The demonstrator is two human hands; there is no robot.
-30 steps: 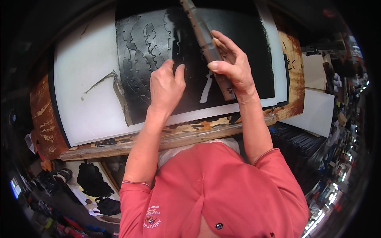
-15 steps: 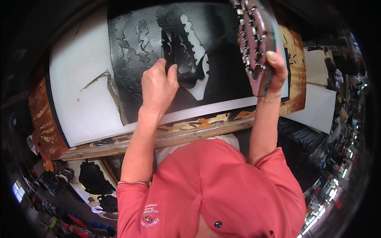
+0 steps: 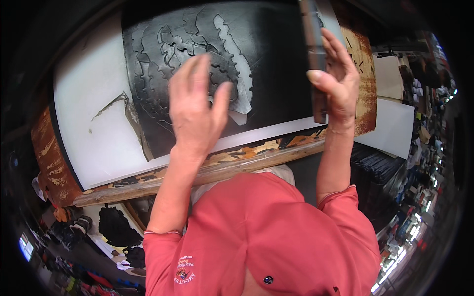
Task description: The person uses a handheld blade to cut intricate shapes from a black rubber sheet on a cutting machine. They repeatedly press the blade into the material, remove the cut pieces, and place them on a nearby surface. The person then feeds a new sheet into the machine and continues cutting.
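A black sheet (image 3: 281, 69), leather-like, lies across the white board (image 3: 91, 128). Its left half is cut through with toothed, curved outlines, and strips of the white show in the gaps. My left hand (image 3: 195, 106) hovers over these cuts, slightly blurred, fingers stretched and thumb apart, with nothing visibly gripped. Just beyond its fingertips is a loose black cut piece (image 3: 221, 74), partly hidden by the hand. On the right, my right hand (image 3: 340, 84) holds a cutting die (image 3: 316, 64) upright between thumb and fingers. The die appears nearly edge-on, so its blade side is mostly hidden.
A worn wooden table (image 3: 363, 93) carries the board, with a wooden rail (image 3: 237, 165) along its near edge. White sheets (image 3: 390, 126) and a dark stack (image 3: 375, 167) are at the right. Black scraps (image 3: 118, 227) lie below at the left.
My left hand has come off the cut piece and its fingers have spread. The die in my right hand has turned from showing its studded pink face to nearly edge-on.
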